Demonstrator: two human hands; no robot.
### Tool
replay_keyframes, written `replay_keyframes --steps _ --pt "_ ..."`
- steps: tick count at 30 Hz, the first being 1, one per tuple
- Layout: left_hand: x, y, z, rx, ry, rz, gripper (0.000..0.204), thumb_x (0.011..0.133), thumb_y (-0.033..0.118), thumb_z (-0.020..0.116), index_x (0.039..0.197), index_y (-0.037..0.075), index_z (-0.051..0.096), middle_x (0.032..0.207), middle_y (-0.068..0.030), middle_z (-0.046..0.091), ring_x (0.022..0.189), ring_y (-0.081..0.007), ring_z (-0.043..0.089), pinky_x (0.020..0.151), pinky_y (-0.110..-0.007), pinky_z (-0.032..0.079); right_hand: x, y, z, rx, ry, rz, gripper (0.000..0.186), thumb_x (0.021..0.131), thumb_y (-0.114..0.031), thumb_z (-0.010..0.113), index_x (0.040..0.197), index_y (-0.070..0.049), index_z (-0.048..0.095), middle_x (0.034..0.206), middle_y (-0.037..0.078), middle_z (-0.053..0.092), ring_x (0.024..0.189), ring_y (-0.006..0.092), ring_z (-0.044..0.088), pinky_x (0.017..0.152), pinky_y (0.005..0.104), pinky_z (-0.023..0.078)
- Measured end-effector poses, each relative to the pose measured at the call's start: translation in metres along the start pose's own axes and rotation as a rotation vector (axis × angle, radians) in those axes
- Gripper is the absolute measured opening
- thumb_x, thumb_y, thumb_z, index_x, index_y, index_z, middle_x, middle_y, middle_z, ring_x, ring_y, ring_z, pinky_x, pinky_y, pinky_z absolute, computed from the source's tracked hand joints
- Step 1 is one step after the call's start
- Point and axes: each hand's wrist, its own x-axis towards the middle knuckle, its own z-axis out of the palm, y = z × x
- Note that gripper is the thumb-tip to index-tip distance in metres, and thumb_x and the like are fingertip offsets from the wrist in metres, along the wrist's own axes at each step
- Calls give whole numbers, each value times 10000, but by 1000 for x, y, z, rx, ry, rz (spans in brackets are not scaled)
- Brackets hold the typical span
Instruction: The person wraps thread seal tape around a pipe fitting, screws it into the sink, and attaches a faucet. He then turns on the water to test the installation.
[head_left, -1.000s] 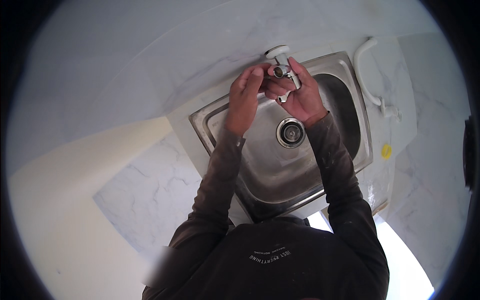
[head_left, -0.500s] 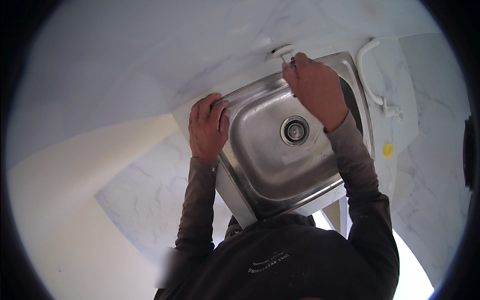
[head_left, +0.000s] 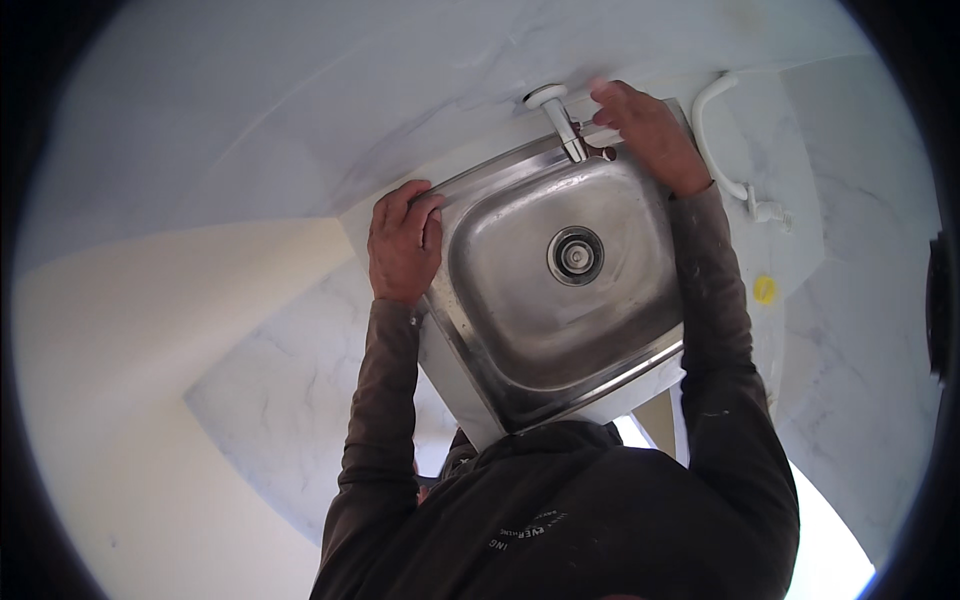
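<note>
Brown sleeves (head_left: 384, 390) are flanking the steel sink (head_left: 520, 340), whose near rim is lying closest to the torso (head_left: 590, 520). Beyond that rim, the drain (head_left: 576, 256) is sitting in the bowl's floor. The left hand (head_left: 404, 243) is resting at the sink's left edge, fingers bent, slightly spread and gripping nothing visible. It is probably steadying the body; light, even pressure should be serving best. At the far rim, the tap (head_left: 566, 128) is projecting from a white flange (head_left: 546, 96) at the wall (head_left: 420, 110), its free end pointing toward the bowl. Just to its right, the right hand (head_left: 650, 130) is hovering, fingers blurred, partly curled and not closing around anything; whether a fingertip is touching the tap cannot be told. For good control, the fingers should be bearing near the flange, avoiding side load on the tap.
</note>
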Motion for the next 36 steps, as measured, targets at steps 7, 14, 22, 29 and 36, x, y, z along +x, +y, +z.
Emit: replay_keyframes --steps 7,14,22,29,36 --pt "-1 -2 3 -9 25 1 179 886 61 683 1046 128 727 1253 4 656 1142 -282 608 947 -422 540 -7 -29 79 -1336 192 -215 236 917 -267 644 871 -41 594 725 108 654 718 279 699 623 403 525" --pt "-1 -2 3 32 26 6 187 881 52 686 1047 130 725 1241 9 651 1137 -280 603 943 -425 540 10 16 50 174 -194 85 337 999 -341 634 979 -5 619 670 28 575 709 185 629 623 352 459" --pt "-2 -2 4 2 30 -3 193 878 37 680 1038 130 733 1245 9 652 1146 -282 603 959 -426 540 13 21 46 643 -374 138 534 1074 -485 498 1124 28 637 691 36 549 849 206 602 793 338 459" --pt "-2 0 1 12 47 7 202 872 24 673 1038 121 735 1243 8 656 1148 -279 605 964 -421 539 2 -46 80 -1181 57 -235 372 995 -431 619 882 -82 684 905 66 675 804 238 727 642 391 583" --pt "-1 -2 3 27 37 -15 199 876 27 672 1038 124 736 1237 9 655 1133 -276 603 960 -413 541 4 -49 97 -1265 84 -117 68 868 -165 699 868 -152 766 923 30 679 888 196 727 605 332 567"
